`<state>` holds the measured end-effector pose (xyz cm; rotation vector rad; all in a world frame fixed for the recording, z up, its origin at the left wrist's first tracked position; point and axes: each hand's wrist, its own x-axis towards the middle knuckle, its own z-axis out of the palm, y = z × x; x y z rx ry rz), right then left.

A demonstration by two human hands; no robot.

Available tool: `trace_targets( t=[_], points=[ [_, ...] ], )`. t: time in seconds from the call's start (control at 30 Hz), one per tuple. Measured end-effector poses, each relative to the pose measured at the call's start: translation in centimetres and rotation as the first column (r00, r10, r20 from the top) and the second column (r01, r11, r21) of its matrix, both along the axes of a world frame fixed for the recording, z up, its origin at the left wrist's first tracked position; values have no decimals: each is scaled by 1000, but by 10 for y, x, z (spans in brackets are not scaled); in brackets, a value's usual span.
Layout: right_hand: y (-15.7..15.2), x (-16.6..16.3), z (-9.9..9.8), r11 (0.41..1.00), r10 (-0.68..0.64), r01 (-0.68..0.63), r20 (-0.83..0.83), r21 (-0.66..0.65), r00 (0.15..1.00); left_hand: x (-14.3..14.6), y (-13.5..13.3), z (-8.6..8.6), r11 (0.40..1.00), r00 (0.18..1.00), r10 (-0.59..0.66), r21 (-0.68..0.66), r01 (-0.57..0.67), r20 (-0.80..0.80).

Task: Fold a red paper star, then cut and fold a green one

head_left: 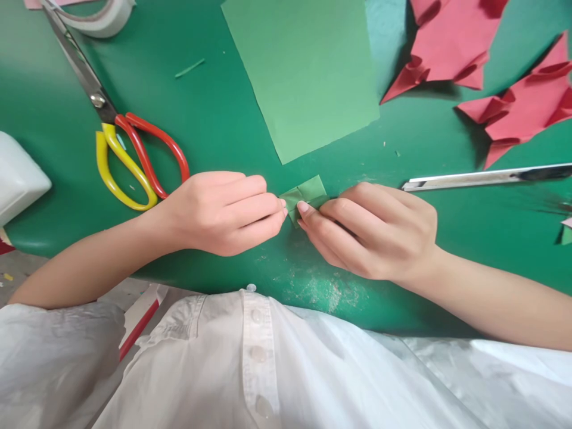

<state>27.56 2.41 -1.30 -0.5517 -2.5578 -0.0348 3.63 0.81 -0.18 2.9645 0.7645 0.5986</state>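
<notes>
Closest to the camera is the person's white shirt (210, 357), buttons down the front, right up against the edge of a green counter (214, 137). Just past that edge there's a patch of pale dusty scuffs (333, 295) on the surface.

Then you get to both hands, working on a small folded piece of green paper (308, 192). It's right between them, near the close edge of the counter, and you can see creases in it. Left hand (227, 211) has its fingers pinched together on the left end. Right hand (379, 229) has the other side gripped, thumb pressed on the lower part. Can't tell if the paper is touching the counter or held a bit above it.

Off to the right, just past the right hand, lies a craft knife (487, 177). Over on the left, the scissors (107, 112) have one yellow handle and one red, sitting just beside the left wrist, with a white container (20, 176) at the far left edge.

Further back there's a big flat sheet of green paper (308, 77), a thin green scrap (190, 68) left of it, two folded red paper shapes (522, 110) to the right, and a roll of tape (102, 21) by the scissor blades.
</notes>
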Motion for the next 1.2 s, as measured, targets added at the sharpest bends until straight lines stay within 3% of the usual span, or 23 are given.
trace_targets(
  t=[0.27,0.47,0.8,1.2],
  points=[
    [2,0,0,1000,2,-2,-18,7,1000,0,0,-2,1000,1000,-6,5,6,13],
    [1,-1,-2,1000,-4,4,-20,7,1000,-4,-8,-8,998,998,57,-9,-57,23],
    [1,-1,0,1000,-2,2,-17,26,1000,-2,-5,0,998,1000,28,57,-29,9],
    [1,0,-2,1000,10,-10,-22,12,1000,-1,-4,-3,993,999,45,110,-47,23]
  ],
)
